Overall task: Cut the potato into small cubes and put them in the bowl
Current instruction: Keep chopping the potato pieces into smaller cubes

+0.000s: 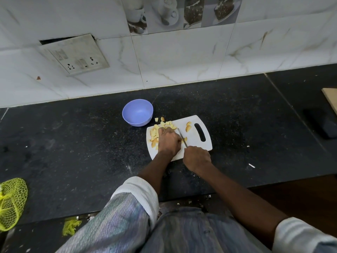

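A white cutting board [195, 145] lies on the black counter. Yellow potato cubes [154, 133] are heaped at its left and far edge, and two larger potato pieces [188, 126] lie near the handle slot. My left hand [168, 141] sits curled over potato on the board; what its fingers hold is hidden. My right hand [197, 157] grips the handle of a knife [182, 138], whose blade points away from me beside the left hand. An empty blue bowl [137, 112] stands just beyond the board's left corner. Two cubes [159, 119] lie off the board next to the bowl.
Behind the black counter [73, 143] rises a tiled wall with a switch plate [74, 53]. A yellow mesh bag [11, 203] lies at the left front edge. A dark object [322, 125] and a wooden board corner [331, 99] sit at the far right.
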